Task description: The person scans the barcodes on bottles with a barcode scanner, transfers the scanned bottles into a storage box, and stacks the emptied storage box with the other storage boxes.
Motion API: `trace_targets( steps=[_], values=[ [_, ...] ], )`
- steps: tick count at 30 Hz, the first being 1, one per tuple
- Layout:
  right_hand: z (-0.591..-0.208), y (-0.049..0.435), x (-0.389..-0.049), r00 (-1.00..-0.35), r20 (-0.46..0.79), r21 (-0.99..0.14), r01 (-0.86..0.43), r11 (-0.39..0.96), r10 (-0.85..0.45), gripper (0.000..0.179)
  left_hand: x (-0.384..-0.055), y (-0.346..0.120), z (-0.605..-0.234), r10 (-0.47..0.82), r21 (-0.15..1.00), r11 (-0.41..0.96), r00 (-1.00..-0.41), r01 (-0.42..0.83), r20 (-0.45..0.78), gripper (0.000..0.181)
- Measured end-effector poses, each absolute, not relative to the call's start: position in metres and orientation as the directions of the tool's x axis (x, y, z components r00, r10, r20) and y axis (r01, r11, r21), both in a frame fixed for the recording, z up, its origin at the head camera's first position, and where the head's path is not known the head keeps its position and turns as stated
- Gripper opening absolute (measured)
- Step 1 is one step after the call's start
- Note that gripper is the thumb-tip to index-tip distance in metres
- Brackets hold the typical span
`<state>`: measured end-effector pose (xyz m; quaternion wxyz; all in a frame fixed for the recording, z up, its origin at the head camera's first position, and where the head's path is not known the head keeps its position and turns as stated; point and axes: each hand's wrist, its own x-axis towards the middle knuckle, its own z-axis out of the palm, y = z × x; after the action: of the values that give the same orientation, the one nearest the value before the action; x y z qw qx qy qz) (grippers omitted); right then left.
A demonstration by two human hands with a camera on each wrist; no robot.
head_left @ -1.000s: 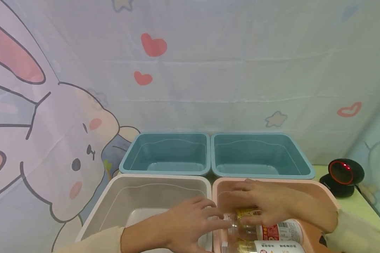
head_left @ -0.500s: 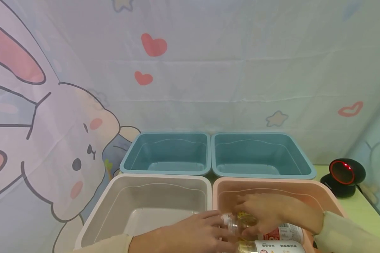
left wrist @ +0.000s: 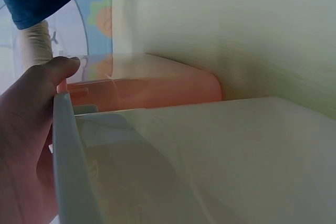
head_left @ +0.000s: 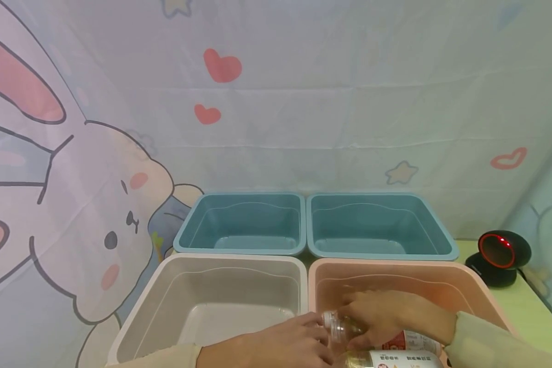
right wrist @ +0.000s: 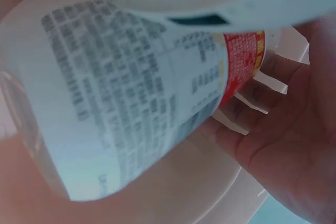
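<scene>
Inside the peach bin [head_left: 391,267] lies a clear-necked plastic bottle [head_left: 336,327] with a white cap and a red and white label. My right hand [head_left: 386,313] grips it from above, thumb on the near side; in the right wrist view the fingers [right wrist: 231,135] reach behind its label. My left hand [head_left: 280,343] extends over the bins' shared edge, fingertips right by the cap. The left wrist view shows its thumb [left wrist: 65,67] above the rim, the other fingers mostly hidden. A second bottle [head_left: 405,359] with a white label lies nearer me.
A grey bin [head_left: 239,286] stands left of the peach one. Two blue bins [head_left: 253,225] are lined up behind, against a printed cloth backdrop [head_left: 303,128]. A black round device [head_left: 499,255] with a red ring sits at right on the green table [head_left: 524,306].
My right hand has come down and closed around the bottle, moving toward me. My left hand has shifted right and lower, its fingers now by the cap.
</scene>
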<state>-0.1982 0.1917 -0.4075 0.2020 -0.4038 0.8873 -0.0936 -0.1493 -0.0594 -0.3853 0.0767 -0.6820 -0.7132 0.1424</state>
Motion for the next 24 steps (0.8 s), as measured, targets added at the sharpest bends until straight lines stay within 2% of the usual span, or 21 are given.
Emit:
trace_targets(
  steps=[4, 13, 21, 24],
  values=[
    [-0.41, 0.191, -0.199, -0.593, -0.276, -0.314, -0.688, 0.654, -0.756, 0.031, -0.15, -0.059, -0.386, 0.994, -0.266, 0.029, -0.056, 0.964, -0.098, 0.023],
    [-0.408, 0.195, -0.202, -0.571, -0.296, -0.362, -0.675, 0.643, -0.766, 0.041, -0.15, -0.059, -0.384, 0.992, -0.278, 0.02, -0.053, 0.96, -0.112, 0.021],
    [-0.399, 0.208, -0.21, -0.486, -0.223, -0.565, -0.642, 0.518, -0.845, 0.033, -0.152, -0.057, -0.385, 0.987, -0.239, 0.042, -0.077, 0.97, -0.141, 0.022],
    [-0.396, 0.214, -0.211, -0.493, -0.204, -0.616, -0.608, 0.502, -0.846, 0.034, -0.152, -0.057, -0.385, 0.985, -0.221, 0.049, -0.083, 0.974, -0.15, 0.023]
  ],
)
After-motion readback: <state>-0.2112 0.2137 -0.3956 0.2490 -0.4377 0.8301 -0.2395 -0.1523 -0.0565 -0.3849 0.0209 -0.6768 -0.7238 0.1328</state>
